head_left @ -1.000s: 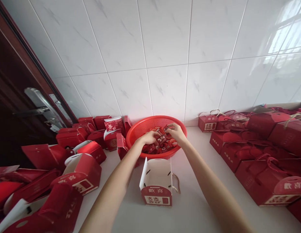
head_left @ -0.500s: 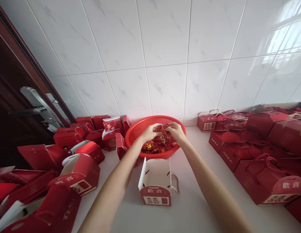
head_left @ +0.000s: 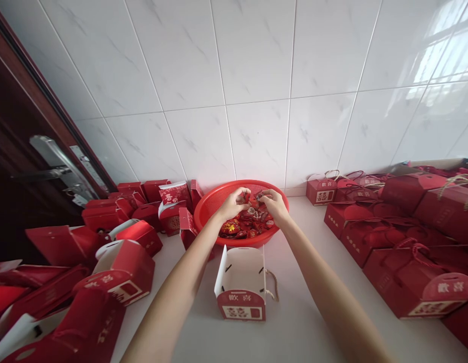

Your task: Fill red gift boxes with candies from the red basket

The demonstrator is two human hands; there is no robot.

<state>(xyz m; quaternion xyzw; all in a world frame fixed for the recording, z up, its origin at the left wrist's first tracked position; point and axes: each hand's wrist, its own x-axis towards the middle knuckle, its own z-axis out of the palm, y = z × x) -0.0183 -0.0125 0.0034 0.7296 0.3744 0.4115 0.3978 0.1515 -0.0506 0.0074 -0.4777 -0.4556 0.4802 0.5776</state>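
A red plastic basket (head_left: 208,214) with perforated walls holds a heap of candies (head_left: 252,222) in shiny red wrappers, one with gold print. Above the heap, my left hand (head_left: 234,205) is closed, thumb and fingers pinching a small red-wrapped candy (head_left: 247,197). Close beside it, my right hand (head_left: 275,205) is also closed, its fingertips on another wrapped candy that they partly hide. Between my forearms stands an open red gift box (head_left: 241,298) with white characters, a white inside and a rope handle on its right side; no contents show in it.
Several red boxes (head_left: 133,264), many with raised flaps, crowd the left side near a dark door (head_left: 14,151) with a metal handle. Rows of closed red boxes (head_left: 403,267) line the right. A white tiled wall (head_left: 256,141) rises behind the basket.
Both hands have shifted slightly over the basket, and the left fingers have lifted a little with a candy. More of the heap shows beneath them. The open box stays in place.
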